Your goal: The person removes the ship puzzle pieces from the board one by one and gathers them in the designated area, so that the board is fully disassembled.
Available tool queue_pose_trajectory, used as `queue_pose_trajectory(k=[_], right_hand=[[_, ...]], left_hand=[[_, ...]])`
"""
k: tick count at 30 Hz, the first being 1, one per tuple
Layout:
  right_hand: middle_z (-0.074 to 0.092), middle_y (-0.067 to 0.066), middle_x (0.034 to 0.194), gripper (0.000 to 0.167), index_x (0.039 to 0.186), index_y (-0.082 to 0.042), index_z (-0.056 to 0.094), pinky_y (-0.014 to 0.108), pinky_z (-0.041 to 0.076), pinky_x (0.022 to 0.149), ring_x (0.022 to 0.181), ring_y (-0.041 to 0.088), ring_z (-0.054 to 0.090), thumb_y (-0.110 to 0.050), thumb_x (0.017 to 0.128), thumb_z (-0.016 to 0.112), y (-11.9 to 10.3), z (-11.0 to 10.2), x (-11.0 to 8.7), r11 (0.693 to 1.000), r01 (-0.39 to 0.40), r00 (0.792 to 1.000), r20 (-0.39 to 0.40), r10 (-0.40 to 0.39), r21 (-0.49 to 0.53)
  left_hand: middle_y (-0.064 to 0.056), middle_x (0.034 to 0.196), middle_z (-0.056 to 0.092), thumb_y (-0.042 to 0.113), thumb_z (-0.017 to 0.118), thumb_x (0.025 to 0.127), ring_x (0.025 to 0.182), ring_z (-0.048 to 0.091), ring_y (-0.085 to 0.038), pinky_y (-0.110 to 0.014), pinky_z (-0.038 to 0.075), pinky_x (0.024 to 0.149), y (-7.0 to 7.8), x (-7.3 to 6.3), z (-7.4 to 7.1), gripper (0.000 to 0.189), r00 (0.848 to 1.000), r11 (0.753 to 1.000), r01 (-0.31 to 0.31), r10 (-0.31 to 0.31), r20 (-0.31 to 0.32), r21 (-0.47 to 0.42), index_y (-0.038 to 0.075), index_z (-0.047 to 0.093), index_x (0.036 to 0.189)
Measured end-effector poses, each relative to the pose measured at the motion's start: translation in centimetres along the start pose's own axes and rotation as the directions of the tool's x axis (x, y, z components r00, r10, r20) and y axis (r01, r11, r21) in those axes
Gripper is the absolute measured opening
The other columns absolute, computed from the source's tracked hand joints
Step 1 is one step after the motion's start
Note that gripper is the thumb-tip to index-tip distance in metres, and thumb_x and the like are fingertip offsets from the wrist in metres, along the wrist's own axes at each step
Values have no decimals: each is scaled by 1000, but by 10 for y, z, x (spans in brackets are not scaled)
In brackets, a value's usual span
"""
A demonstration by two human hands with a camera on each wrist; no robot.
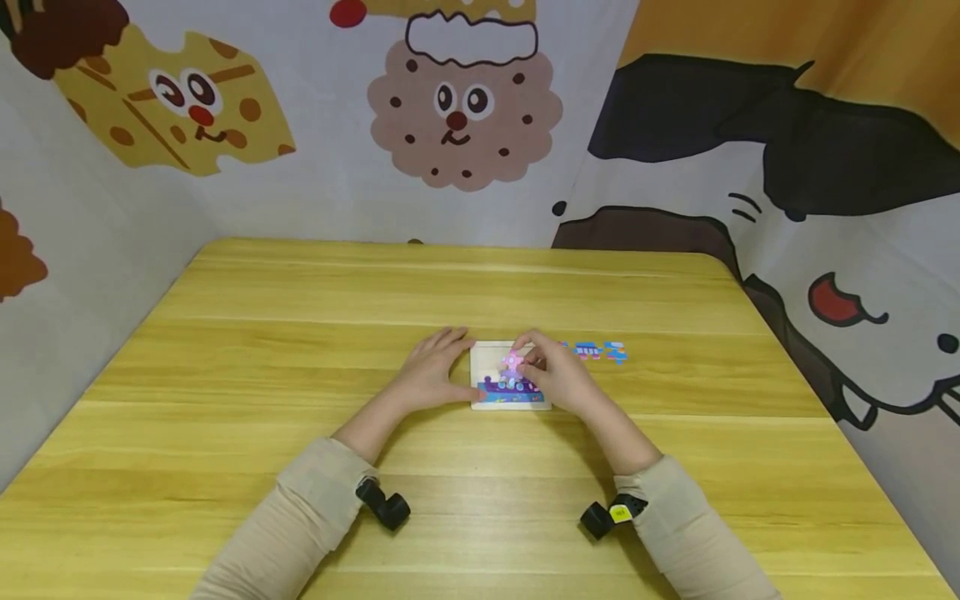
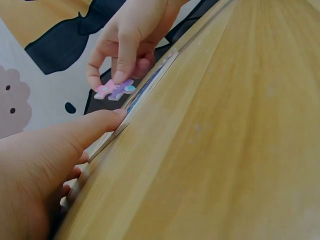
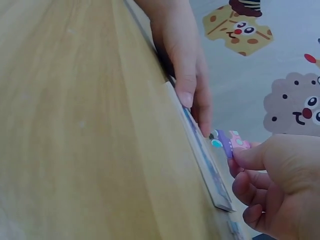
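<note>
My right hand (image 1: 561,377) pinches a pink and purple jigsaw puzzle piece (image 1: 512,365) between thumb and fingertips, a little above the puzzle board. In the left wrist view the piece (image 2: 114,90) is tilted and clear of the board; the right wrist view shows the thumb over its face. The pale-framed puzzle board (image 1: 510,407) lies flat, with blue and purple pieces (image 1: 517,397) along its near part. My left hand (image 1: 431,377) rests at the board's left side, its straight thumb (image 2: 100,121) pressing the near left corner and its fingers extended toward the far corner.
Several loose blue and pink puzzle pieces (image 1: 588,350) lie right of the board, partly hidden behind my right hand. The wooden table (image 1: 300,333) reaches back to a cloth wall printed with cartoon figures. Black cameras sit on both wrists.
</note>
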State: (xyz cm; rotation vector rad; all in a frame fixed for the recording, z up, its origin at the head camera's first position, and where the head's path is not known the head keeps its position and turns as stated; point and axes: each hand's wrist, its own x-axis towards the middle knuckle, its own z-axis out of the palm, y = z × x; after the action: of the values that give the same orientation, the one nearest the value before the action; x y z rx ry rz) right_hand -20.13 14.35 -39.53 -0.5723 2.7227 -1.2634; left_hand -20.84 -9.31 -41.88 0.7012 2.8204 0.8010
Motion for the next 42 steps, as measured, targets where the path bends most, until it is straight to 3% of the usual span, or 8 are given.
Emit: queue_pose_trajectory(k=[10, 19, 31, 42], right_hand=[[67, 6, 83, 25, 109, -12, 60, 25, 37, 51, 60, 19, 46, 1, 89, 63, -4, -18, -6, 994, 21, 998, -58, -15, 103], [67, 9, 81, 23, 108, -10, 62, 25, 38, 50, 58, 19, 47, 3, 89, 63, 1, -33, -15, 991, 18, 996, -87, -6, 134], [67, 10, 80, 24, 108, -6, 62, 26, 37, 53, 60, 17, 46, 4, 87, 64, 26, -61, -35, 995, -4, 992, -128, 16, 97], [68, 12, 84, 23, 109, -4, 62, 27, 45, 56, 74, 28, 61, 4, 87, 64, 52, -80, -43, 998, -28, 995, -95, 33, 51]], left_hand=[[-8, 158, 18, 59, 69, 77, 144, 8, -30, -51, 5, 113, 1, 0, 0, 93, 1000, 1000, -12, 12, -3, 3, 10, 35, 149], [-7, 158, 17, 59, 69, 76, 144, 7, -29, -50, 3, 114, 1, -1, 0, 95, 1000, 1000, -17, 17, 5, -4, 10, 34, 149], [-6, 158, 17, 59, 69, 77, 144, 7, -28, -50, 4, 114, 1, -1, -1, 94, 1000, 1000, -9, 9, 8, -5, 11, 34, 149], [-7, 158, 17, 58, 69, 77, 144, 7, -29, -49, 4, 114, 3, -2, -3, 94, 1000, 1000, -9, 9, 15, 11, 11, 33, 150]])
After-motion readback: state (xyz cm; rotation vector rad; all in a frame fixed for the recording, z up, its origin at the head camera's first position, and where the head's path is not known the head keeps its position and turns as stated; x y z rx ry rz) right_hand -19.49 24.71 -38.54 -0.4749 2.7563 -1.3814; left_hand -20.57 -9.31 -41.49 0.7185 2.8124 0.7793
